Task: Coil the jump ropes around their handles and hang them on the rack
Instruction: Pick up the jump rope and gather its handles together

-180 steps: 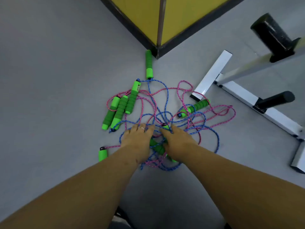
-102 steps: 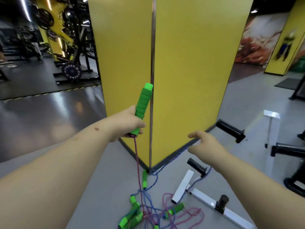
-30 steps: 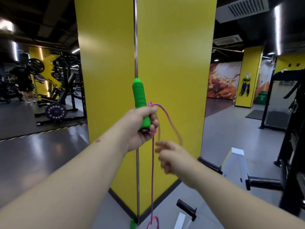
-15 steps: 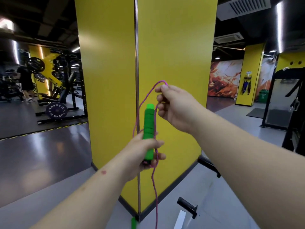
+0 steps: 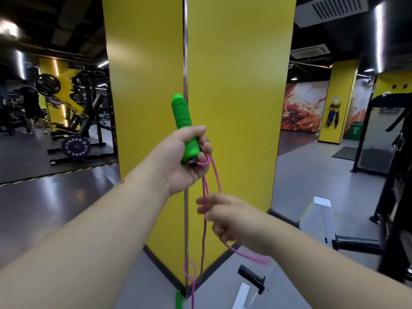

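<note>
My left hand (image 5: 181,161) grips the lower half of an upright green foam jump-rope handle (image 5: 183,117) in front of the yellow pillar. A pink cord (image 5: 204,198) leaves the handle's bottom end, loops by my left fingers and hangs down toward the floor. My right hand (image 5: 229,218) is lower and to the right, fingers closed around that pink cord, which trails out below it. Another green handle (image 5: 179,299) lies on the floor at the pillar's corner. The white rack (image 5: 321,219) with black pegs (image 5: 252,276) stands low at the right.
The yellow pillar (image 5: 234,108) with a metal corner strip fills the middle. A weight machine with a "FITNESS" plate (image 5: 75,146) and a person stand far left. Black gym equipment (image 5: 394,197) occupies the right edge. Grey floor stretches around.
My right hand dropped from above the handle to below it, carrying the pink cord down. My left hand raised the handle a little. The view stayed level.
</note>
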A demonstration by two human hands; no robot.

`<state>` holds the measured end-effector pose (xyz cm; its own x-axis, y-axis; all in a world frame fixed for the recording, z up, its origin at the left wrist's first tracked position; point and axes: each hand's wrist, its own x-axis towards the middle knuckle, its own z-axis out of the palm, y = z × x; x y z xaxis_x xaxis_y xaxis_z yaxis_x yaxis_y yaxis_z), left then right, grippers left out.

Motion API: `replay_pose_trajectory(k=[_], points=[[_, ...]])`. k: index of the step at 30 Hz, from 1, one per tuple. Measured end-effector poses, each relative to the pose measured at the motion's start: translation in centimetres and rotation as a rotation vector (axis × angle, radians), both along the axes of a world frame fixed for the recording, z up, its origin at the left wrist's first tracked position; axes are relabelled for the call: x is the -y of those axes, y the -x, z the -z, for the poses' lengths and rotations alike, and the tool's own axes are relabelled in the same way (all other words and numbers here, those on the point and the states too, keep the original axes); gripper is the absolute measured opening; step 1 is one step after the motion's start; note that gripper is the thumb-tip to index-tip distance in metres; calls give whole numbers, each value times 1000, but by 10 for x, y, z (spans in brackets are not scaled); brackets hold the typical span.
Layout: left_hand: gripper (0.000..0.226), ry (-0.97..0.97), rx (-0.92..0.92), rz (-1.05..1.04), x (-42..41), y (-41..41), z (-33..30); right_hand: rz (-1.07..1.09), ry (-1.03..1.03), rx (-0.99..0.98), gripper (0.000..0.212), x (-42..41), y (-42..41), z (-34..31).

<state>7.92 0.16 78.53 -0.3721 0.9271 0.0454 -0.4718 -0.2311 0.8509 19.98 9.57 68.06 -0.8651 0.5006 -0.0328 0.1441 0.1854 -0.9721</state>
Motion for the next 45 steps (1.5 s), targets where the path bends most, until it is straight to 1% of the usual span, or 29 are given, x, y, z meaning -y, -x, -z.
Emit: replay_pose_trajectory(k=[2,3,5,7,8,10,14,16,17,18,19,20,22,23,24,25,27,29,30,31,33,34,35,36,37,39,42,43,45], points=[[24,5,-27,-3,3,2,-7,-67,-63,24,12,7,0,6],[24,19,-52,-30,4,3,-8,-51,-83,-12,14,9,1,3],[29,62,-108,-117,8,7,-4,35,-70,-156,20,8,7,-12],[17,81,-142,-206,12,12,8,122,-28,-313,21,5,12,-40],[19,90,-145,-230,12,13,17,142,-3,-379,21,3,14,-56],[30,140,-166,-249,13,10,36,147,36,-484,21,5,18,-89],[33,150,-236,-146,15,-13,68,130,113,-598,19,16,29,-138],[22,148,-313,-103,14,-25,76,125,163,-640,18,19,31,-153],[15,151,-320,-107,13,-29,76,125,193,-662,18,18,29,-157],[10,151,-301,-117,12,-30,74,132,211,-670,18,16,28,-158],[11,145,-265,-123,11,-29,69,155,198,-647,20,12,25,-154],[13,134,-219,-127,10,-27,62,197,142,-585,24,8,23,-145],[19,108,-139,-128,11,-22,44,307,-56,-398,29,3,19,-116],[22,94,-117,-126,12,-20,35,340,-147,-316,28,3,17,-100],[25,83,-107,-118,12,-18,26,346,-191,-254,27,5,14,-84],[27,71,-102,-101,12,-16,16,319,-197,-206,28,7,12,-68],[25,40,-80,-46,13,-11,-1,187,-160,-120,33,14,7,-42],[23,1,-72,-13,15,-7,-16,62,-162,-61,21,20,5,-24],[23,-19,-68,-8,17,-5,-22,38,-193,-40,17,23,4,-18],[23,-38,-60,-9,19,-2,-28,35,-227,-23,18,24,4,-15],[26,-61,-51,-41,25,2,-34,47,-252,-27,25,26,5,-15],[32,-49,-73,-75,27,6,-34,70,-247,-53,28,26,5,-19],[40,-16,-112,-123,27,11,-31,105,-232,-102,30,25,6,-26],[42,28,-159,-168,27,15,-27,144,-207,-169,30,23,7,-36],[36,76,-195,-199,27,19,-21,168,-182,-243,29,21,8,-46],[20,152,-199,-213,27,25,-7,179,-152,-353,27,17,9,-70],[12,183,-188,-247,27,29,15,169,-165,-424,25,13,11,-101],[12,182,-212,-261,27,27,22,166,-166,-433,25,13,11,-108],[25,155,-247,-233,29,20,33,142,-145,-439,25,13,13,-120]])
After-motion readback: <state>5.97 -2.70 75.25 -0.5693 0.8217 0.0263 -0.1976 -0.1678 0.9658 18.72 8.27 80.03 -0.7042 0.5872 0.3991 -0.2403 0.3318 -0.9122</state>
